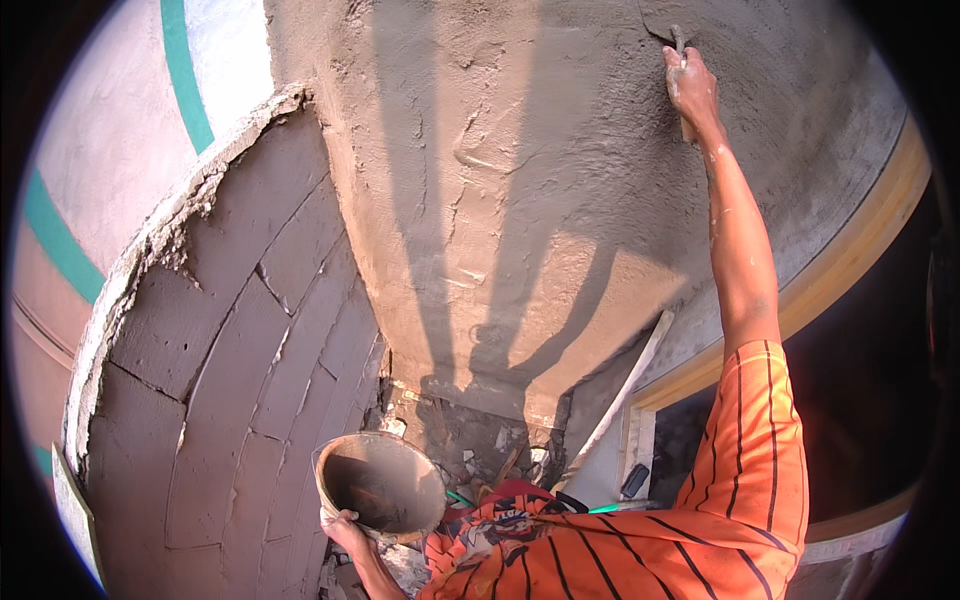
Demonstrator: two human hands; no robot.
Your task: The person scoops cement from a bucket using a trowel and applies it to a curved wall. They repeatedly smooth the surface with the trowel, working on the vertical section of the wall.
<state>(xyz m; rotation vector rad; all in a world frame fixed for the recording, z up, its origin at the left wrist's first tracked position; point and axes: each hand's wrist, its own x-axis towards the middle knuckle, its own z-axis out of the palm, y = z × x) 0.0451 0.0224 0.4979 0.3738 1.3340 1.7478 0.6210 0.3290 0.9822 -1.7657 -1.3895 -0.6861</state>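
My right arm reaches far up and to the right, and my right hand [692, 92] is closed around the handle of a trowel [678, 38]. The trowel's dark blade lies against the wet grey-brown plaster on the wall [560, 130]; most of the blade is hard to make out. Low in front of me, my left hand [348, 535] grips the outer side of a round, mortar-stained bucket [412, 472]. The bucket is tilted so its mouth faces up, with a little grey mortar visible deep inside.
Bare blockwork [230, 380] with a ragged plaster edge stands at left. A wooden frame [800, 305] borders a dark opening at right. A pale strip of wood [625, 390] leans near it, beside a small black object [635, 481]. Rubble [480, 435] lies at the wall's foot.
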